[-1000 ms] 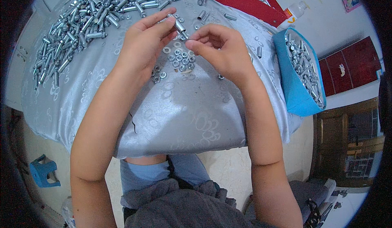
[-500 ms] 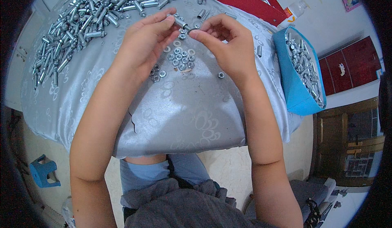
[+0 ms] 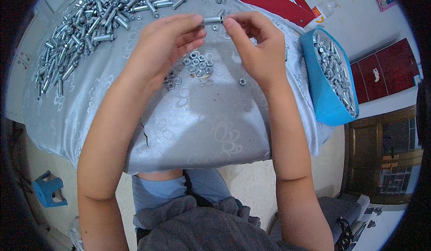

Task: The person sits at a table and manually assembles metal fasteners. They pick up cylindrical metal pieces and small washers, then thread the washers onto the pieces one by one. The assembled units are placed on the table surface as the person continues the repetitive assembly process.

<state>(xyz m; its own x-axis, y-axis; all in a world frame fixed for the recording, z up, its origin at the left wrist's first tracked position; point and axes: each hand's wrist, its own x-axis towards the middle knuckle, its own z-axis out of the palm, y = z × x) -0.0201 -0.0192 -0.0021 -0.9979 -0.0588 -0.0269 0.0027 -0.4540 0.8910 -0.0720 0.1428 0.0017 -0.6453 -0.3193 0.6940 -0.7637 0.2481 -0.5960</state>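
Above the far middle of the cloth, my left hand [image 3: 168, 40] pinches a silver expansion bolt [image 3: 212, 20] between thumb and fingers. The bolt lies nearly level and points right. At its right end, my right hand [image 3: 260, 44] closes thumb and forefinger on a small ring that looks like a washer [image 3: 222, 19]. The fingertips partly hide it. Below the hands sits a cluster of hex nuts [image 3: 199, 64], with more nuts [image 3: 170, 79] by my left wrist. One single nut [image 3: 242, 81] lies near my right forearm.
A large heap of expansion bolts [image 3: 96, 24] covers the table's far left. A red box [image 3: 274, 2] of metal parts stands at the back, beside a plastic bottle [image 3: 325, 9]. The blue bin [image 3: 325, 100] at right holds more bolts. A blue stool [image 3: 48, 190] stands on the floor.
Both hands have risen slightly away from me and right. The bolt has turned from slanting to nearly level, and the right fingertips now meet its end.
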